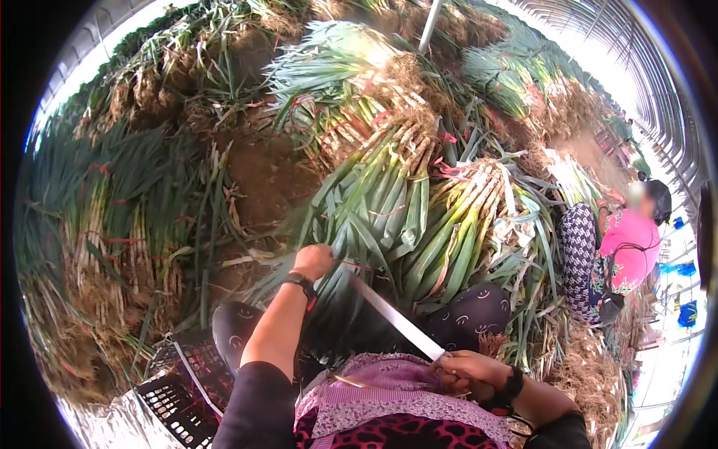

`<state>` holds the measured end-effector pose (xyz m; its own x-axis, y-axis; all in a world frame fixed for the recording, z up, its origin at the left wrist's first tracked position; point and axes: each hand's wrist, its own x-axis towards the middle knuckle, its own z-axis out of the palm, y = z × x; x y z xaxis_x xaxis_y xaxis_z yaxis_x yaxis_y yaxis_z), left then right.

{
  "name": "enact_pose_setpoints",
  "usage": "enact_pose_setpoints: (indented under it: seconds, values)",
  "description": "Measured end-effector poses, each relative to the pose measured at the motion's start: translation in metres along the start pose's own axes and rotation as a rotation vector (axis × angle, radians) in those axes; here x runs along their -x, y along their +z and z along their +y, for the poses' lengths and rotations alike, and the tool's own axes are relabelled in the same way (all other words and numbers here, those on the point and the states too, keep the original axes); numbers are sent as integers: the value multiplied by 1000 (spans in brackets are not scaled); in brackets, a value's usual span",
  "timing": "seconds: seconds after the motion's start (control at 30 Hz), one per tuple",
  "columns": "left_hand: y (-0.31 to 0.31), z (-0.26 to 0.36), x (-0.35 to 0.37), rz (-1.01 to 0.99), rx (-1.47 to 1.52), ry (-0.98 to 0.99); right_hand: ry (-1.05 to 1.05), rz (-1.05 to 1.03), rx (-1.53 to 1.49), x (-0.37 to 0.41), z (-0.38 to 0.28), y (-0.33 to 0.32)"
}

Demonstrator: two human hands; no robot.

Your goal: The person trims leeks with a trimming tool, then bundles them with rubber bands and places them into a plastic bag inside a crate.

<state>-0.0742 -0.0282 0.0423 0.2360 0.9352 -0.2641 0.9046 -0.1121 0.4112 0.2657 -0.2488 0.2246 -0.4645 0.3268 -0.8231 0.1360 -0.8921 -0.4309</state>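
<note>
My right hand point(465, 371) grips a long knife point(396, 318) by its handle, low over my lap. The pale, straight blade points up and left towards the leaves. My left hand point(313, 260) is closed in a fist at the leaf ends of a bunch of large green onions point(378, 198). What its fingers hold is hidden, though a thin red strand shows just right of it. The bunch lies in front of my knees, roots away from me. Beside it on the right is another bunch of green onions point(467, 213), bound with red ties.
More green onions point(112, 217) stand bundled on the left, and others point(344, 60) are heaped ahead. A black plastic crate point(176, 400) is at my lower left. Another person point(628, 251) in a pink top sits on the right. A pole point(430, 26) rises at the back.
</note>
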Motion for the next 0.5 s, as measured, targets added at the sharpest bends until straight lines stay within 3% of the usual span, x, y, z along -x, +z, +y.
enact_pose_setpoints:
  seconds: [0.23,0.43,0.47,0.5]
  values:
    - [-13,15,13,124,249,-71,-176,-93,-43,-52,0,8]
    - [-15,34,22,245,180,-97,-361,-117,-29,-88,-11,21]
    - [-27,45,29,206,347,-67,-518,101,47,-107,-13,18]
    - [-59,73,46,231,308,-14,-582,66,-106,-112,-37,7]
